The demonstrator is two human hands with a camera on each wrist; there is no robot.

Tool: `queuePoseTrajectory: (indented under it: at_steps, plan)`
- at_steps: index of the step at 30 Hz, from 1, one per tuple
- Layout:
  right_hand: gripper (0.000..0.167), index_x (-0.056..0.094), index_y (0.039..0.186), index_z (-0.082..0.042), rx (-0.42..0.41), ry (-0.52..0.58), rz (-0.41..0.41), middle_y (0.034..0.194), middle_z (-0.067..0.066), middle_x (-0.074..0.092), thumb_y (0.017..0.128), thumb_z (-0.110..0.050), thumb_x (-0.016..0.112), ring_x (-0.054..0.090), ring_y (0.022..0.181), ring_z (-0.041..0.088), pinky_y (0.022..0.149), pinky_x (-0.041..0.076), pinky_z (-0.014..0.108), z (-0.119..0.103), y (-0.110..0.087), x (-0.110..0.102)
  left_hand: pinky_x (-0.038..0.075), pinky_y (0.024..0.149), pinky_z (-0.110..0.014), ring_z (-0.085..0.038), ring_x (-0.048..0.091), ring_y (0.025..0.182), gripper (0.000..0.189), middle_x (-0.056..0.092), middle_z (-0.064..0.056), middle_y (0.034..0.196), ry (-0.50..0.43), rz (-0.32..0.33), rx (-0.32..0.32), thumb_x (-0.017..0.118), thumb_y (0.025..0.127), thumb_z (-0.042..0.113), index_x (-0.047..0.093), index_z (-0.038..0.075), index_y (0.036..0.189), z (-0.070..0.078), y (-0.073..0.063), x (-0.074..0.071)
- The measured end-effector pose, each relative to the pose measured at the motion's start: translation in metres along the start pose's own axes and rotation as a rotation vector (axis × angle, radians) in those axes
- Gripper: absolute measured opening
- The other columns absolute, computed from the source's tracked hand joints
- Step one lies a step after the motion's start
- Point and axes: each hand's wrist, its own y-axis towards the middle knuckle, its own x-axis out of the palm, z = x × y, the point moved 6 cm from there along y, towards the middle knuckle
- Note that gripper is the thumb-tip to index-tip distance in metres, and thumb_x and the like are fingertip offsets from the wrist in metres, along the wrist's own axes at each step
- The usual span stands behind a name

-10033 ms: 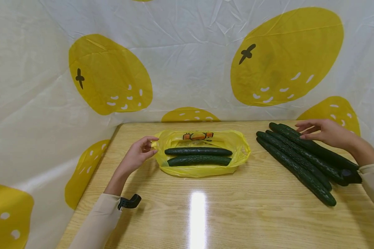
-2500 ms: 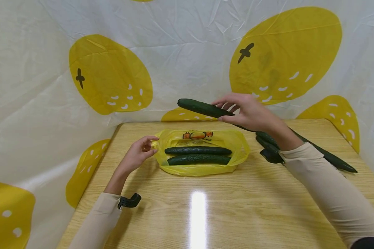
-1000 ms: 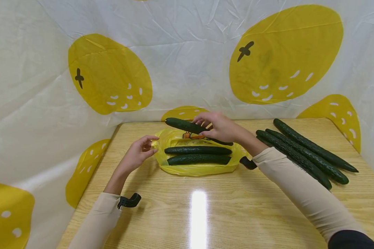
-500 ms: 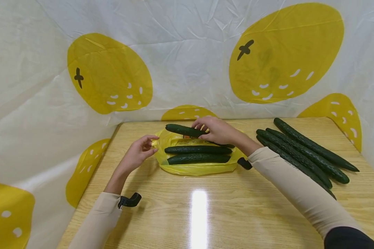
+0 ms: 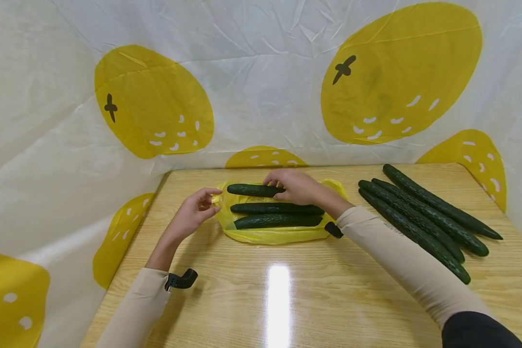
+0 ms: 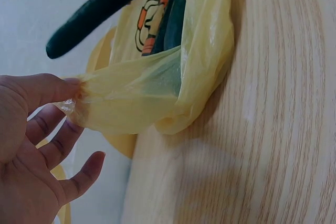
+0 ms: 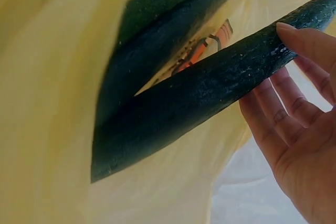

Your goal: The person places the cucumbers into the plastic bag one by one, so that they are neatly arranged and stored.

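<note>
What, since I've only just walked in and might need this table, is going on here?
A person's left hand pinches the edge of a yellow plastic bag, while the right hand holds a cucumber at its open mouth. Two cucumbers lie side by side inside the bag. Four more cucumbers lie together on the table, to the right of the bag.

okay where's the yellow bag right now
In the head view, the bag is near the middle of the table, its left end pinched by the left hand, with four loose cucumbers to its right.
</note>
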Motion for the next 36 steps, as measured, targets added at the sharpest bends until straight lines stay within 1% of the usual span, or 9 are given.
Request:
queuePoseTrajectory:
  at_steps: [4, 9, 14, 20, 27, 32, 36]
  plan:
    - [0.043, 0.063, 0.136, -0.016, 0.016, -0.067, -0.025, 0.128, 0.005, 0.067, 0.095, -0.019, 0.073, 0.065, 0.115, 0.023, 0.093, 0.053, 0.046, -0.001, 0.005, 0.007, 0.051, 0.081, -0.033, -0.029, 0.055, 0.091, 0.043, 0.053, -0.020, 0.103, -0.005, 0.000, -0.003, 0.066, 0.097, -0.001, 0.056, -0.002, 0.139, 0.001, 0.000, -0.001]
    - [0.042, 0.064, 0.135, -0.019, 0.031, -0.152, -0.037, 0.125, 0.005, 0.065, 0.095, -0.020, 0.074, 0.064, 0.113, 0.022, 0.088, 0.055, 0.045, -0.002, 0.010, 0.015, 0.052, 0.082, -0.032, -0.029, 0.057, 0.092, 0.043, 0.053, -0.020, 0.102, -0.007, 0.002, 0.002, 0.066, 0.096, -0.002, 0.057, -0.002, 0.138, 0.002, 0.001, -0.002]
    - [0.042, 0.064, 0.137, -0.020, 0.034, -0.174, -0.057, 0.127, 0.006, 0.064, 0.096, -0.018, 0.072, 0.064, 0.112, 0.024, 0.085, 0.055, 0.044, -0.004, 0.014, 0.023, 0.051, 0.081, -0.030, -0.030, 0.057, 0.092, 0.043, 0.053, -0.020, 0.102, -0.002, 0.000, -0.004, 0.066, 0.096, -0.002, 0.057, -0.003, 0.138, 0.002, 0.000, -0.003]
    - [0.043, 0.061, 0.140, -0.023, 0.063, -0.197, -0.077, 0.128, 0.006, 0.061, 0.098, -0.016, 0.069, 0.064, 0.110, 0.025, 0.080, 0.055, 0.043, 0.000, 0.016, 0.031, 0.050, 0.078, -0.026, -0.030, 0.055, 0.091, 0.043, 0.054, -0.021, 0.101, 0.000, -0.001, -0.005, 0.066, 0.096, -0.003, 0.057, -0.003, 0.138, 0.002, 0.000, -0.004]
    - [0.044, 0.059, 0.141, -0.022, 0.082, -0.219, -0.110, 0.133, 0.008, 0.059, 0.099, -0.014, 0.068, 0.063, 0.111, 0.026, 0.081, 0.056, 0.042, 0.005, 0.020, 0.039, 0.049, 0.077, -0.026, -0.030, 0.054, 0.091, 0.043, 0.053, -0.021, 0.101, -0.002, -0.003, -0.009, 0.066, 0.096, -0.003, 0.057, -0.003, 0.138, 0.003, 0.001, -0.004]
    - [0.043, 0.059, 0.141, -0.020, 0.086, -0.235, -0.108, 0.133, 0.008, 0.059, 0.099, -0.013, 0.067, 0.064, 0.111, 0.026, 0.081, 0.056, 0.042, 0.006, 0.021, 0.040, 0.050, 0.078, -0.027, -0.030, 0.055, 0.092, 0.043, 0.053, -0.021, 0.102, -0.005, -0.002, -0.012, 0.066, 0.096, -0.003, 0.057, -0.003, 0.138, 0.003, 0.001, -0.004]
    - [0.044, 0.058, 0.142, -0.019, 0.088, -0.244, -0.119, 0.134, 0.009, 0.059, 0.100, -0.012, 0.065, 0.063, 0.115, 0.027, 0.085, 0.056, 0.044, 0.004, 0.022, 0.041, 0.050, 0.079, -0.027, -0.029, 0.057, 0.093, 0.043, 0.053, -0.020, 0.102, -0.009, 0.000, -0.014, 0.066, 0.096, -0.003, 0.057, -0.003, 0.138, 0.002, 0.001, -0.005]
